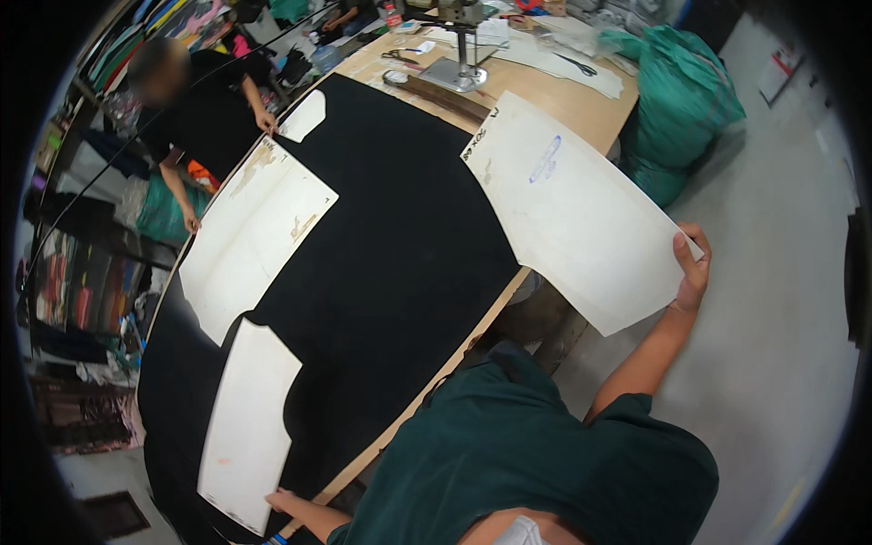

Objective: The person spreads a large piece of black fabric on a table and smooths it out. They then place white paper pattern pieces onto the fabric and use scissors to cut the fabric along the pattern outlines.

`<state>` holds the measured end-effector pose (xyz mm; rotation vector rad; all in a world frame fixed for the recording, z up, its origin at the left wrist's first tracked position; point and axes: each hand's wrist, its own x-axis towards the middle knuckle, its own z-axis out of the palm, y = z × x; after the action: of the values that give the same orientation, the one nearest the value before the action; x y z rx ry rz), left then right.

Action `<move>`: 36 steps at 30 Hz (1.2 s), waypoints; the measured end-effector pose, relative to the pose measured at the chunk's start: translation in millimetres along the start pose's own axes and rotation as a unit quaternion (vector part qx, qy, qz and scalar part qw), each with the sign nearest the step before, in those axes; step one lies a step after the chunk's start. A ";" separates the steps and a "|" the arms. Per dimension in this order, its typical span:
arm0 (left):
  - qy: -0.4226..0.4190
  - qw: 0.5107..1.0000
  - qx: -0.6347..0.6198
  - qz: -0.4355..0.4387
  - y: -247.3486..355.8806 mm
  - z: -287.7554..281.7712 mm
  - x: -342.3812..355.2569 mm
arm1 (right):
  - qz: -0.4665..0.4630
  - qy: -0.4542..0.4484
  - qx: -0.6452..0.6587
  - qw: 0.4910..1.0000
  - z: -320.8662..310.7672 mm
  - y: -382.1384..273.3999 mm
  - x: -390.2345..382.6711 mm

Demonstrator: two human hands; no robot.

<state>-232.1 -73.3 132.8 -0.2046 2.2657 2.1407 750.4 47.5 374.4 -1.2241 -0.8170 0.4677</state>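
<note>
My right hand [692, 271] pinches the right end of a large white card pattern piece [568, 213], thumb on top. It is raised, its far corner over the tabletop and its near end past the table's edge. At the lower left, my left hand [289, 502] grips the edge of a narrower white pattern piece [245, 418] with a curved cutout. That piece is over black fabric [391, 209] spread across the table. A wide white pattern piece [259, 227] and a small rounded one [304, 116] lie farther up on the fabric.
Across the table a person [204, 113] in black touches the wide piece's edge with both hands. A cutting machine [460, 54] stands at the far end, near black scissors [575, 65] and a curved wooden strip [445, 98]. Green sacks [686, 100] bulge beside the table's far right corner.
</note>
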 end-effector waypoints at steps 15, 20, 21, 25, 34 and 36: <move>-0.736 0.595 0.106 0.305 30.6 218.3 -598.5 | 0.084 -0.188 0.228 0.952 171.9 -54.1 98.9; -0.741 0.647 0.006 0.177 116.8 308.1 -700.9 | 0.027 -0.412 0.263 0.872 258.9 -56.9 162.1; -0.725 0.674 -0.014 0.141 123.1 319.5 -710.5 | 0.046 -0.448 0.276 0.849 263.4 -53.7 168.5; -0.641 0.762 -0.085 0.011 134.7 344.0 -722.7 | -0.132 -0.478 0.320 0.807 271.8 -21.6 190.1; -0.595 0.749 -0.231 -0.176 148.4 379.9 -689.5 | -0.071 -0.288 0.015 0.955 236.5 162.1 331.8; -0.499 0.836 -0.177 -0.148 138.9 385.6 -685.2 | -0.012 -0.432 0.012 0.901 235.8 197.1 367.0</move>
<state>402.5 374.4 317.7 0.4393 1.1595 1.8030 825.6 517.5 323.2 -0.9551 -1.5679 1.0299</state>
